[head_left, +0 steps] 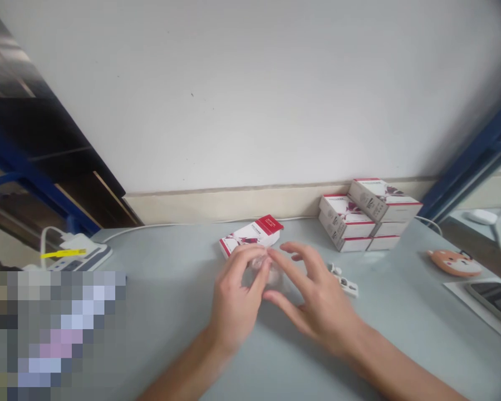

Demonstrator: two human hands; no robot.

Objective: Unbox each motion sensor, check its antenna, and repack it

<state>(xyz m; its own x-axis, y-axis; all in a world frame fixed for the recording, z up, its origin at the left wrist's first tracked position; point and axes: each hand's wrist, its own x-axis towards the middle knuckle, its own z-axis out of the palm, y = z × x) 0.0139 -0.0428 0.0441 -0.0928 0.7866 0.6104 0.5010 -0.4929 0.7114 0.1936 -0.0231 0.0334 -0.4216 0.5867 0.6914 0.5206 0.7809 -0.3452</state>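
Two bare hands low over a pale grey bench (pixel 158 301), closed in around a small clear plastic piece (pixel 267 273) at the middle of the view, its outline lost behind the fingers and its exact shape hard to make out. Left hand (pixel 237 295): a narrow grip, fingers (pixel 250 259) curved over the top of the piece. Right hand (pixel 321 301): a wider grip, fingers spread, thumb reaching in from below. Firm hold or light touch: impossible to tell, and likewise whether the piece is resting on the bench or raised. Contact from both sides, with fingertips rather than palms, well suited to thin, clear plastic.

Just behind the hands, a white carton with a red end (pixel 253 236). To the right, a small white part (pixel 344 283), then a stack of matching cartons (pixel 369 217) against the wall. Farther right, an orange fox-face pad (pixel 455 263). Far left, a power strip with a yellow tag (pixel 79 252).
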